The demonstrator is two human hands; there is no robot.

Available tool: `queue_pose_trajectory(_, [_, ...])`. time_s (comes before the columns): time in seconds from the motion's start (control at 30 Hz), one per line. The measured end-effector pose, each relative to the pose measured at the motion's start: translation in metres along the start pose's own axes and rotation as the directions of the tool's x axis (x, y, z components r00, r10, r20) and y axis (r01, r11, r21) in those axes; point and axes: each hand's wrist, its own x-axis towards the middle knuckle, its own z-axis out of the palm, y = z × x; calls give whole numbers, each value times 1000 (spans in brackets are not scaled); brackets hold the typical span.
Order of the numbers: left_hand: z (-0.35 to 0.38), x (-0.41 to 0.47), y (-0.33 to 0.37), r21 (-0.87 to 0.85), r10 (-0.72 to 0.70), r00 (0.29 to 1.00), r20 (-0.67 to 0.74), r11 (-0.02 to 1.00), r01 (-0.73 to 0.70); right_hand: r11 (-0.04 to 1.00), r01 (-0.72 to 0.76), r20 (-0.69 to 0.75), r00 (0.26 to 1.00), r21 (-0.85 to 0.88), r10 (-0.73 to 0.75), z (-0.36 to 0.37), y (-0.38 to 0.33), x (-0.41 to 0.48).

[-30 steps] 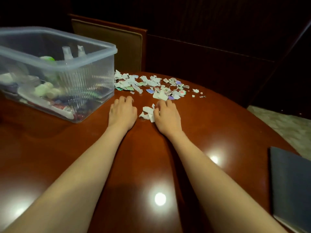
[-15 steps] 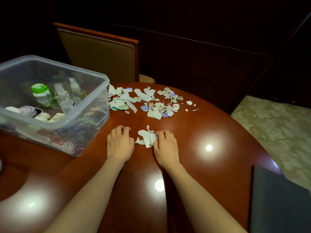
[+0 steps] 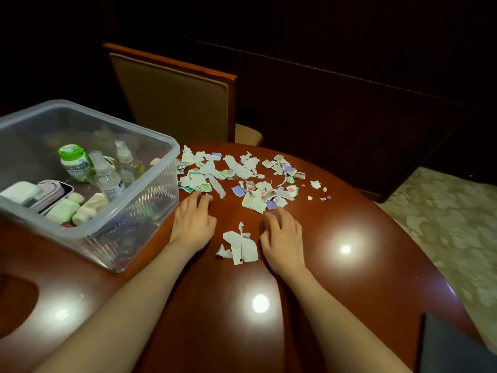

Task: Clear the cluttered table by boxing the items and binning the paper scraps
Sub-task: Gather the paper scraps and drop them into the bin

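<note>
Nearest, at the lower right corner, a dark flat item (image 3: pixel 457 345) lies on the edge of the glossy red-brown wooden table (image 3: pixel 349 292) (a folder or a pad; which one cannot be told). Two bare forearms reach forward over the tabletop.

The left hand (image 3: pixel 193 222) lies palm down on the wood with its fingers stretched out and holding nothing. Its fingertips touch the near edge of the scattered paper. The right hand (image 3: pixel 282 238), slightly blurred, is also palm down with loosely spread fingers and nothing in its grasp, and its fingertips reach up to the nearest scraps of the scatter.

Between the two hands, touching neither, sits a small pile of white scraps (image 3: pixel 242 246), set apart from the rest.

To the left of the left hand stands a clear plastic storage box (image 3: pixel 150 211) with no lid on. Inside are a green-capped bottle (image 3: pixel 74 162), two clear spray bottles (image 3: pixel 106 176) and several small pale packets (image 3: pixel 63 211).

Beyond the hands, the main spread of torn paper scraps (image 3: pixel 242 179) covers the far part of the table, white pieces with green, purple and pink print. It runs from just beside the box wall out to a few tiny bits on the right.

Behind the table stands a wood-framed chair (image 3: pixel 172 98) with a tan padded back.
</note>
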Motion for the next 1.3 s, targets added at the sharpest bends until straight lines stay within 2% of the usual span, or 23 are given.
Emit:
queue_pose_trajectory(0.07, [-4,20,5,2,-45,999,-9,999,45,996,90,37,995,-21,-90,2,1,18])
queue_pose_trajectory(0.2, [-4,62,13,28,-118,993,11,993,118,984,164,126,980,-67,-155,7,11,55])
queue_pose_trajectory(0.4, [19,82,5,159,-212,962,169,970,186,934,331,189,934,-138,-303,17,11,106])
queue_pose_trajectory(0.47, [23,73,6,173,-148,981,127,977,125,929,348,163,931,-128,-326,16,9,121])
queue_pose_trajectory(0.57, [22,56,10,214,49,991,127,974,-75,937,347,89,935,-28,-343,7,1,152])
queue_pose_trajectory(0.63, [19,49,13,218,158,979,131,958,-184,937,349,105,932,3,-348,4,-2,170])
queue_pose_trajectory(0.7, [16,53,15,161,186,982,30,969,-189,934,357,154,923,-7,-352,8,-2,182])
queue_pose_trajectory(0.77, [13,71,16,91,95,989,-116,992,-85,925,380,229,903,-24,-365,18,1,186])
queue_pose_trajectory(0.83, [10,98,17,39,-71,968,-242,996,82,914,405,311,871,-17,-379,30,2,184])
queue_pose_trajectory(0.9, [6,124,18,-14,-247,926,-287,967,253,911,413,388,839,3,-381,38,4,181])
queue_pose_trajectory(1.07, [4,167,5,-30,-587,784,-202,804,594,910,413,403,828,32,-390,43,10,177])
queue_pose_trajectory(1.17, [9,172,-4,-86,-705,695,-139,708,701,904,425,393,824,50,-409,44,11,177])
queue_pose_trajectory(1.23, [14,169,-9,-96,-732,676,-84,681,726,901,432,385,824,51,-416,45,11,176])
queue_pose_trajectory(1.3, [20,164,-11,-1,-694,717,-68,719,695,900,433,389,821,51,-417,44,10,177])
